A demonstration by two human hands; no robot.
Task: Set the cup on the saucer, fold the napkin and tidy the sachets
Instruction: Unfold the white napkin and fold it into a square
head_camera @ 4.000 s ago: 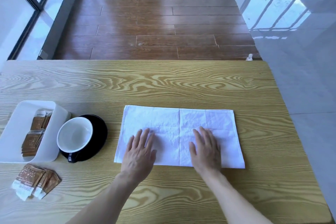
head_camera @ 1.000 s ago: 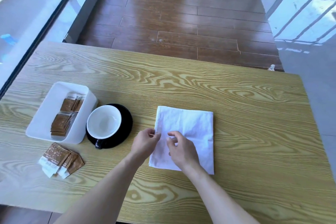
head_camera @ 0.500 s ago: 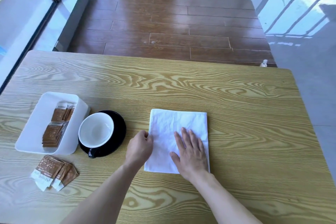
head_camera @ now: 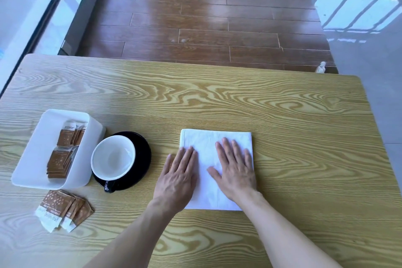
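Note:
A white napkin (head_camera: 210,143) lies folded into a near-square in the middle of the wooden table (head_camera: 239,98). My left hand (head_camera: 178,178) lies flat on its left edge, fingers spread. My right hand (head_camera: 236,169) presses flat on its right half. Left of the napkin a white-lined cup (head_camera: 113,158) stands on a black saucer (head_camera: 142,154). A white tray (head_camera: 32,159) at the far left holds several brown sachets (head_camera: 59,159). Three more loose sachets (head_camera: 63,209) lie fanned on the table in front of the tray.
The table's far edge borders a dark wooden floor (head_camera: 195,17). A glass wall with a dark frame (head_camera: 71,13) runs along the left. A grey tiled floor (head_camera: 374,72) lies to the right.
The napkin went from a wide rectangle to a near-square fold. My left hand opened from a pinch at the napkin's left edge and now lies flat, like my right hand.

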